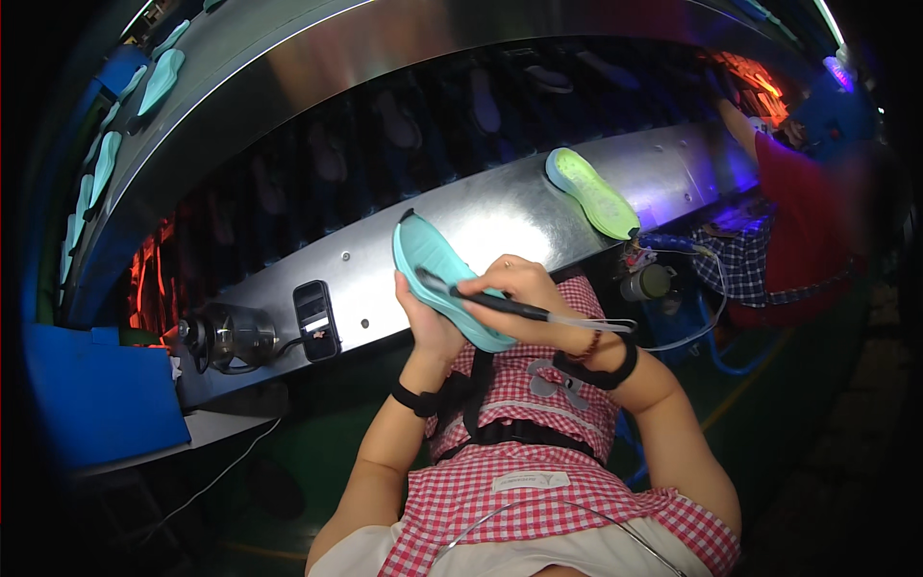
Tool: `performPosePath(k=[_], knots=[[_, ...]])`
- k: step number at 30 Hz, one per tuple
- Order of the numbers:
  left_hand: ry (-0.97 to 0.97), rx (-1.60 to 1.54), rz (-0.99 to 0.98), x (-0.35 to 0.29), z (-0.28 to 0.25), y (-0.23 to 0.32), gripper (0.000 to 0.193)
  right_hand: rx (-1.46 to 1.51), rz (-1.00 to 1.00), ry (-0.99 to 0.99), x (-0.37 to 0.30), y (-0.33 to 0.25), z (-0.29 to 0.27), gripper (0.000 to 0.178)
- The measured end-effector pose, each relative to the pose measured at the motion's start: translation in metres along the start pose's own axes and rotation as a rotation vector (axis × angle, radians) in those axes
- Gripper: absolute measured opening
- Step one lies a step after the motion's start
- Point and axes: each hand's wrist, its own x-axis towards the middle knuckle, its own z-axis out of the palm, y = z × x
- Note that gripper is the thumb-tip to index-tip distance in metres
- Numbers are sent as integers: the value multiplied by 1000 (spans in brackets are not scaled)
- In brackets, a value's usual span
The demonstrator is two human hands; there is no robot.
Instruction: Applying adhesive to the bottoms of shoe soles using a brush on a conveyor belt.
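A turquoise shoe sole (423,246) with a dark tip at its far end is tilted up in front of me, over the near edge of the metal ledge. My left hand (430,320) is closed round its left side from below. In my right hand (524,287) is a black-handled brush (514,307), its dark head touching the inner face of the sole. A thin clear tube (601,323) runs from the brush's back end past my right wrist. On the ledge to the right lies another sole (598,195), yellow-green under bluish light, apart from both hands.
Behind the metal ledge (385,288) several soles sit in a dark recess. A phone (315,319) and a clear jug (236,337) stand at left, near a blue box (106,394). More turquoise soles line an upper belt (135,144). A person in red (798,221) works at right.
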Motion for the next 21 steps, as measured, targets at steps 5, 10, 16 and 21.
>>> performPosePath(k=[5,10,16,21], knots=[[-156,-16,-30,-3,2,29,74,119,126,-350,-14,-9,-47,20],[-302,-70,-211,-18,25,15,74,544,317,105,10,-16,-41,19],[-234,-87,-132,-23,34,22,74,625,231,-165,-3,-24,-42,17],[-193,-18,-53,-18,40,26,72,475,191,-169,-5,-13,-42,18]])
